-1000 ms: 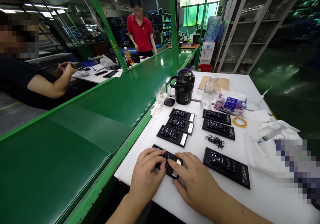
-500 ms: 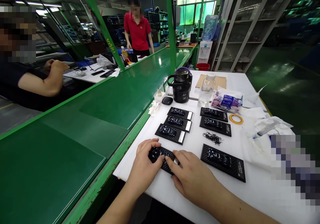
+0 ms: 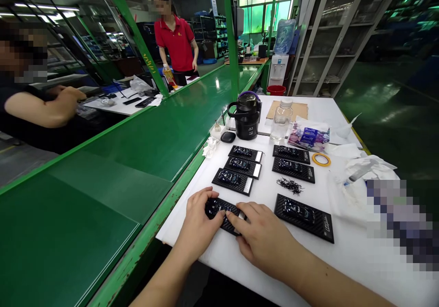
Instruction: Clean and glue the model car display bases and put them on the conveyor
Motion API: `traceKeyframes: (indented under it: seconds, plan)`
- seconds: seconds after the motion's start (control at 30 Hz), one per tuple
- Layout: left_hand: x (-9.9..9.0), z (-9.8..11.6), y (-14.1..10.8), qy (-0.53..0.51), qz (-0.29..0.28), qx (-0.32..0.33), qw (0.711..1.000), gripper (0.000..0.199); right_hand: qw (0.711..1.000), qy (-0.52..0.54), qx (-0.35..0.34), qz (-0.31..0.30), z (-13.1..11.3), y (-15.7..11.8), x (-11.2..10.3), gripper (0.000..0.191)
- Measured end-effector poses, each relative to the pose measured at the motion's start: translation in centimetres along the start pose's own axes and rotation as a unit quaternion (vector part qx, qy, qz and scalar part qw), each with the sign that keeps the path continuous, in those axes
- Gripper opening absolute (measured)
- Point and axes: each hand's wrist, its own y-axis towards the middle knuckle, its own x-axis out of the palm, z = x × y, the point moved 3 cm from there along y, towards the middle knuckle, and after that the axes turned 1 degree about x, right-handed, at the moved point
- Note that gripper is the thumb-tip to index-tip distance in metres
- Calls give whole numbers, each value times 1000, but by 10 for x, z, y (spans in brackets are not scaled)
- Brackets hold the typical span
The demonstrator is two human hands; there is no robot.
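A dark, glossy model car sits on a black carbon-patterned base plate near the table's front edge. My left hand is curled round the car's left end, fingers on the far side and thumb on the near side. From the right, my right hand grips the plate's right end, its thumb partly hidden and a fingertip close to my left thumb. Just beyond lies a similar model car on its plate, with a white label at the right end. Another plate marked with script lettering rests to the right.
More car plates stand in two columns, with a heap of small black strips between. Behind are a black jug, a clear bottle and yellow tape. A green conveyor runs along the left; two people are beyond it.
Both hands stay on the model car and its plate, with barely any shift. The person in red has moved left and leans differently; the view has turned slightly.
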Motion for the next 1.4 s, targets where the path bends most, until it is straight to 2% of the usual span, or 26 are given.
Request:
traceKeyframes:
  seconds: [0.17,0.43,0.67,0.87,1.17,1.4]
  plan:
    - [-1,-1,2,1,-15,3,1000,31,998,-50,-19,-29,-2,2,-1,51]
    - [-4,-3,13,20,-24,-15,999,43,999,-3,-41,-1,10,-4,-6,49]
    - [-8,-3,18,29,-32,-13,999,45,999,-6,-35,14,6,-3,-8,48]
    - [-11,-8,15,20,-43,15,999,50,998,-39,-44,16,2,-1,-10,44]
    - [-4,-10,14,28,-3,12,1000,51,996,-66,-44,33,1,-3,-9,42]
    - [-10,-8,21,46,-48,-4,998,59,996,-69,-50,27,2,0,-9,41]
